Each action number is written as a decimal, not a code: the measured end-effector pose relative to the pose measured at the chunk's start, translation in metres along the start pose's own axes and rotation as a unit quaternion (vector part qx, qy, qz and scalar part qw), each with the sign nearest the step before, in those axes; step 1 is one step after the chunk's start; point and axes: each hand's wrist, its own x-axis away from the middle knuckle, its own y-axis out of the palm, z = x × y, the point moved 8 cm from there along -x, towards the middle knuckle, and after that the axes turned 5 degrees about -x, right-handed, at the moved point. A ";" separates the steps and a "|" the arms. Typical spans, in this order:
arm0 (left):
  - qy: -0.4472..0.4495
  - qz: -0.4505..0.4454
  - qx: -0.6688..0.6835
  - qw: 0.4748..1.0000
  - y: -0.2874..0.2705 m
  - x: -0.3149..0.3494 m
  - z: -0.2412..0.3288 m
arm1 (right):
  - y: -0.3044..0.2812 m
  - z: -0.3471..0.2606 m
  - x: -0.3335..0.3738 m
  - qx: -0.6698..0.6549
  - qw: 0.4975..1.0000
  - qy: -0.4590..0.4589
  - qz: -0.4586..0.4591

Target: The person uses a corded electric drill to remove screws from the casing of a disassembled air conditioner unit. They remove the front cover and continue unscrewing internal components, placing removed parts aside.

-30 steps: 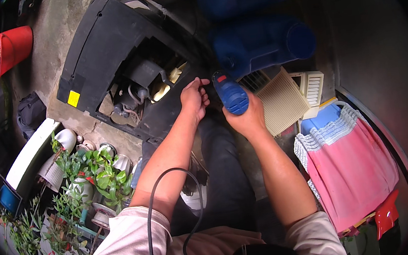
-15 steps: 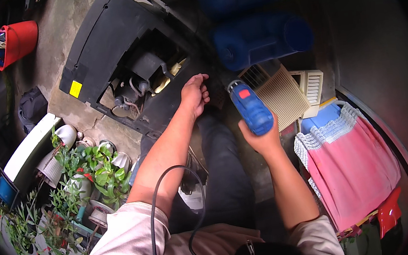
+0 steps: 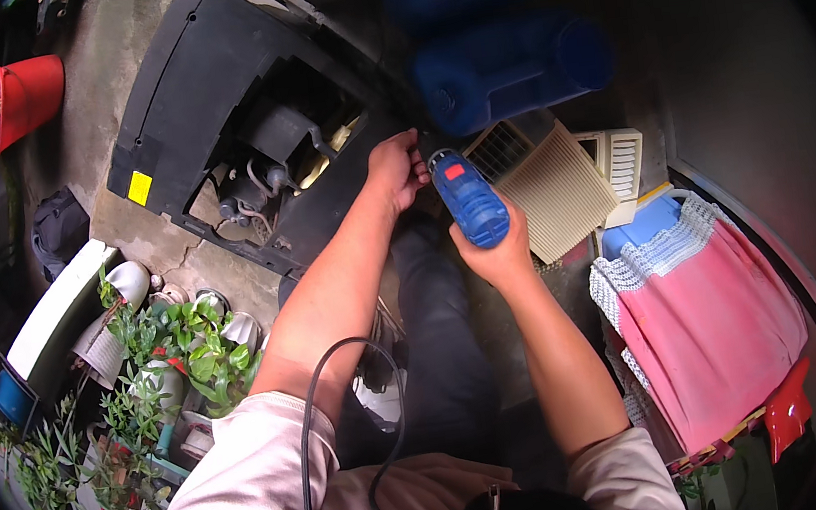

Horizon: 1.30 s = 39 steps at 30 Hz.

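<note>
My right hand (image 3: 500, 252) is wrapped round the grip of a blue cordless drill (image 3: 470, 199) with a red patch on top. The drill's front end points away from me and lies close beside my left hand (image 3: 397, 172). That left hand is closed, thumb and fingers pinched together at the near right edge of a large dark appliance casing (image 3: 178, 90); anything in the pinch is too small or hidden to make out. Through an opening in the casing show a dark boxy part (image 3: 276, 134), bent pipes and a pale yellowish piece (image 3: 316, 175).
Blue jerrycans (image 3: 514, 77) stand at the far right, behind a beige slatted grille (image 3: 557, 193). A pink cloth with lace trim (image 3: 703, 322) hangs at the right. Potted plants (image 3: 207, 348) crowd the left, with a red bucket (image 3: 30, 97) beyond. A black cable (image 3: 310, 407) loops over my left arm.
My right hand has brought the drill leftward, so its front end is now close to my left hand. The left hand stays pinched and has shifted slightly. The whole view has moved a little.
</note>
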 end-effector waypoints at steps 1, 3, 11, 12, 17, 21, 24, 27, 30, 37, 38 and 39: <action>0.005 0.019 0.000 1.000 -0.006 -0.006 0.001 | 0.005 0.000 -0.006 0.014 1.000 -0.005 -0.001; 0.009 0.027 0.017 0.999 -0.011 -0.018 0.001 | 0.013 -0.003 -0.015 0.031 0.999 -0.023 -0.006; -0.020 -0.014 0.082 0.996 -0.013 -0.033 -0.006 | 0.012 -0.010 -0.027 0.066 0.997 -0.021 -0.025; -0.021 -0.011 0.088 0.996 -0.014 -0.033 -0.006 | 0.012 -0.010 -0.028 0.071 0.997 -0.021 -0.026; -0.020 0.006 0.088 0.996 -0.014 -0.034 -0.007 | 0.015 -0.011 -0.033 0.071 0.997 -0.022 -0.034; -0.026 -0.002 0.097 0.995 -0.016 -0.034 -0.008 | 0.014 -0.013 -0.034 0.078 0.996 -0.030 -0.038; -0.024 0.006 0.100 0.995 -0.018 -0.036 -0.008 | 0.014 -0.016 -0.036 0.078 0.995 -0.039 -0.043; -0.021 -0.009 0.114 0.993 -0.015 -0.035 -0.007 | 0.014 -0.019 -0.039 0.094 0.994 -0.036 -0.048; -0.026 -0.021 0.133 0.991 -0.010 -0.029 -0.005 | 0.016 -0.021 -0.039 0.116 0.991 -0.018 -0.063; -0.043 0.016 0.141 0.989 -0.004 -0.019 -0.002 | 0.016 -0.020 -0.040 0.122 0.991 -0.012 -0.061; -0.030 -0.006 0.147 0.989 0.000 -0.022 -0.001 | 0.016 -0.020 -0.040 0.107 0.993 -0.021 -0.050; -0.027 0.016 0.150 0.988 -0.002 -0.025 -0.004 | 0.015 -0.019 -0.040 0.096 0.994 -0.028 -0.037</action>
